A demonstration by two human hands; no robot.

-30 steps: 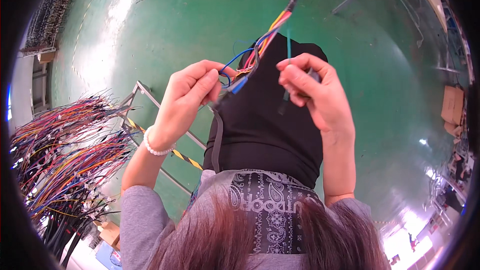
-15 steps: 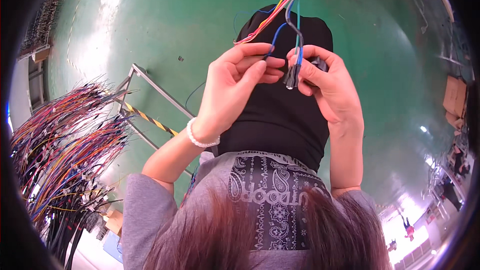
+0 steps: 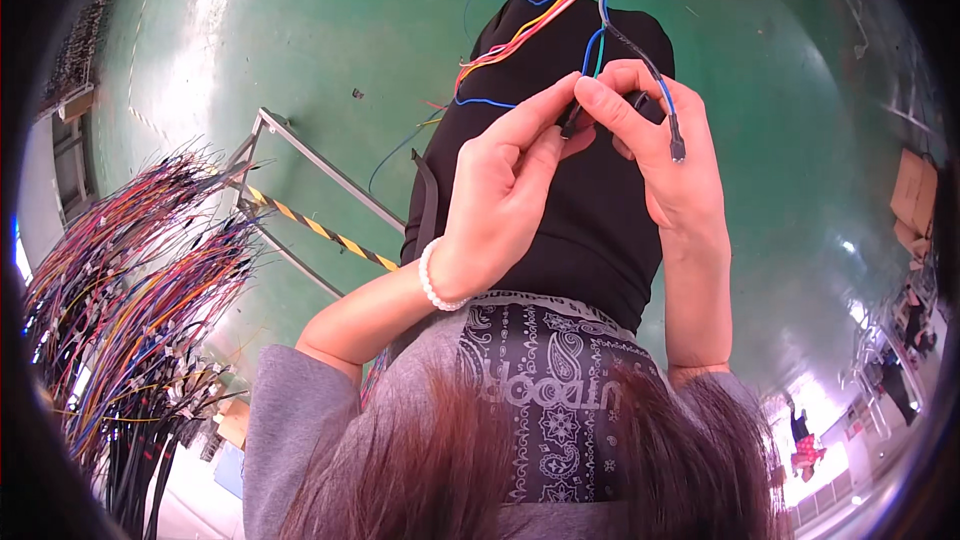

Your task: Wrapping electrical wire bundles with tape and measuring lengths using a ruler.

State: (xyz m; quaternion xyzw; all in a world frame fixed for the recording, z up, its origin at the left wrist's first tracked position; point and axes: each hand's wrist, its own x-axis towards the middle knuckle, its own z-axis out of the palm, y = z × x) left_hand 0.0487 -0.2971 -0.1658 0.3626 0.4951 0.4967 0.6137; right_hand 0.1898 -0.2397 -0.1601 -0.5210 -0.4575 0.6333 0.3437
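Both hands are raised in front of the body, over the green floor. Left hand pinches w/ thumb and forefinger a small dark connector at the end of the bundle of thin coloured wires hanging from above. Right hand is closed around the same spot; a black lead w/ small plug dangles over its fingers. Risk, I think: pulling too hard may tear a thin wire out of the connector, or the loose lead may tangle w/ the other wires.
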